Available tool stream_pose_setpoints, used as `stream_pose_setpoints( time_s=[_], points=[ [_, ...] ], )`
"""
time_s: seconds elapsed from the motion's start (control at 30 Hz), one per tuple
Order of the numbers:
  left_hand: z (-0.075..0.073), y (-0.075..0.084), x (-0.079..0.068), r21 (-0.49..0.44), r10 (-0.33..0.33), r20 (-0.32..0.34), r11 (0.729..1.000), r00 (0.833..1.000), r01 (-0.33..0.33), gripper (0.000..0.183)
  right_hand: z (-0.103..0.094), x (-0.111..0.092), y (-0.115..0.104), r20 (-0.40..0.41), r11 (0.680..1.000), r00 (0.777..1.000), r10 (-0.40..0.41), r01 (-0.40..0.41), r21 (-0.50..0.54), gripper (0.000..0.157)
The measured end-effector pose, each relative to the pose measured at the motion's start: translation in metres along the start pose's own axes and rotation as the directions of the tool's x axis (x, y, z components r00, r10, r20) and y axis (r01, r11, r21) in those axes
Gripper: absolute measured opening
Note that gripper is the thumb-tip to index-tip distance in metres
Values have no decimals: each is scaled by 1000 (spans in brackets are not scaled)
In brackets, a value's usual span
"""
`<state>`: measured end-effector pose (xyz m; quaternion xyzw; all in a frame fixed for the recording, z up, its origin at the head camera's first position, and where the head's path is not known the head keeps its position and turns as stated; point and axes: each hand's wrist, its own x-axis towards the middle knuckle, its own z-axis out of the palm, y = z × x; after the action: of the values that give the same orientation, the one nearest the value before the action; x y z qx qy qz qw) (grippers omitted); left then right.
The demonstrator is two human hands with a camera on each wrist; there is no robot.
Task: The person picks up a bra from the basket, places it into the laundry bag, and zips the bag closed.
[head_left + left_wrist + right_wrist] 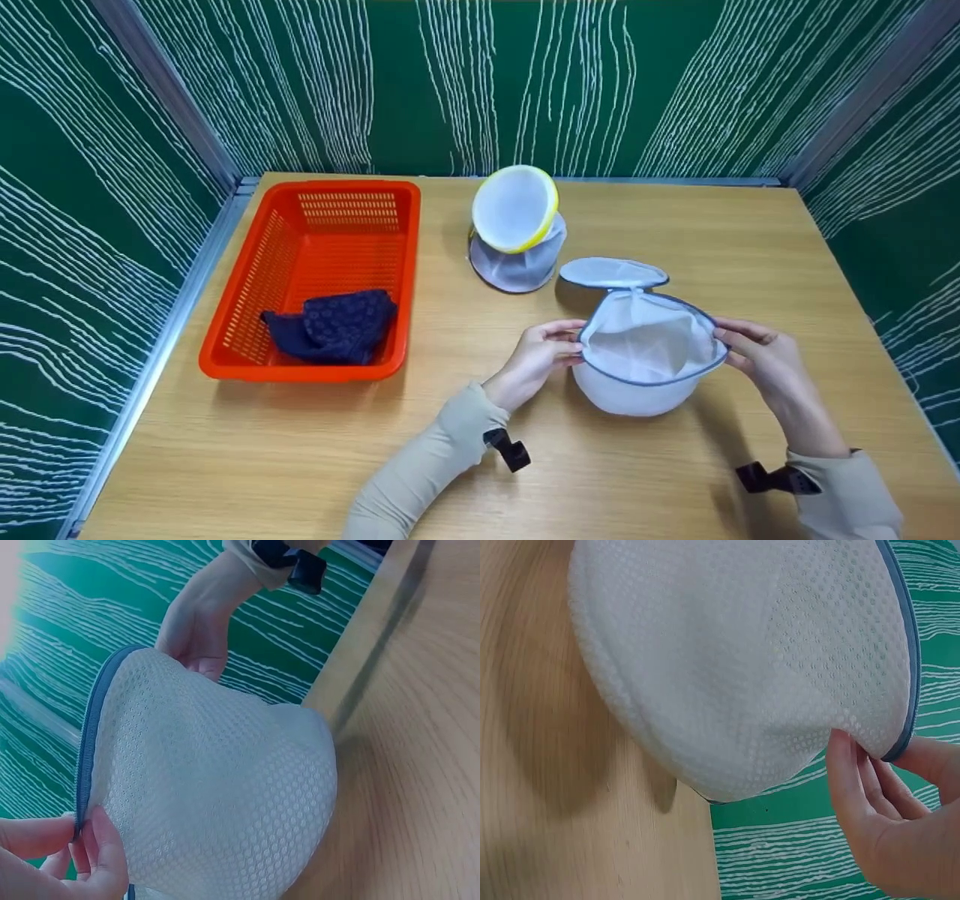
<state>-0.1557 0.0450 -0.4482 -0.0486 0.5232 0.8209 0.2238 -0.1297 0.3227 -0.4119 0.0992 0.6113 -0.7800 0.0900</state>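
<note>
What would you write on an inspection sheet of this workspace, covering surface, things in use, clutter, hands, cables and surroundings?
Surface: wood-grain table.
Things in use: white mesh bag, zipper-edged mouth open, lid flap behind it.
Clutter: orange-red basket holding dark blue cloth; yellow-rimmed round item beside the flap, with greyish fabric.
Hands: left hand and right hand pinch opposite sides of the bag's rim.
Cables: nothing seen.
Surroundings: green walls with white wavy lines; metal frame.
</note>
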Motion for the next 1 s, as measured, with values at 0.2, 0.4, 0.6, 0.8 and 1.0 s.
stream_pose_setpoints(
  time_s=[0.2,0.4,0.6,0.8,1.0],
  points=[
    [-10,7,-10,1,9,-10,1000,1000,-9,35,10,-1,2,44,998,999,25,-27,49,19],
    [-24,10,-19,8,25,-30,1000,999,-25,34,19,1,8,123,996,992,-18,6,93,23],
    [-40,12,-27,3,43,-52,999,998,-43,35,29,5,17,180,994,983,-33,14,106,27],
    [-54,15,-37,-15,80,-67,997,994,-81,35,42,10,25,229,995,973,-38,16,95,31],
    [-68,20,-49,-32,105,-100,994,989,-109,33,56,15,31,257,997,966,4,-24,76,30]
  ],
)
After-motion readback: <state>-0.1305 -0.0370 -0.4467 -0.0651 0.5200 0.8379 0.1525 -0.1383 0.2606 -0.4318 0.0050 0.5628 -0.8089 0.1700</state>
